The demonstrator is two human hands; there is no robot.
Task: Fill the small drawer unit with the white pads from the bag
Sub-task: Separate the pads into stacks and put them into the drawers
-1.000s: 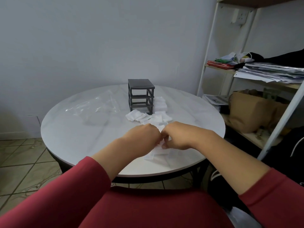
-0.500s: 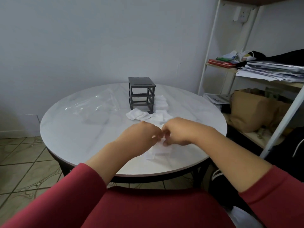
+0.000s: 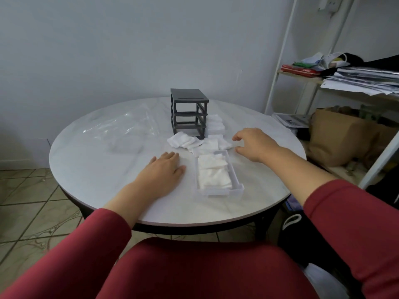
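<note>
our left hand (image 3: 164, 169) lies flat on the table (image 3: 97, 169), fingers straight. right hand (image 3: 252, 145) hovers half-curled, holding nothing, near loose white pads (image 3: 185, 142). the filled white drawer (image 3: 220, 192) sits between them, out of the dark frame (image 3: 189, 114). we think heaped pads could snag as it slides in.

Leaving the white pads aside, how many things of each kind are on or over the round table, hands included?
dark drawer frame: 1
white drawer: 1
clear plastic bag: 1
hands: 2, left hand and right hand
Total: 5
</note>
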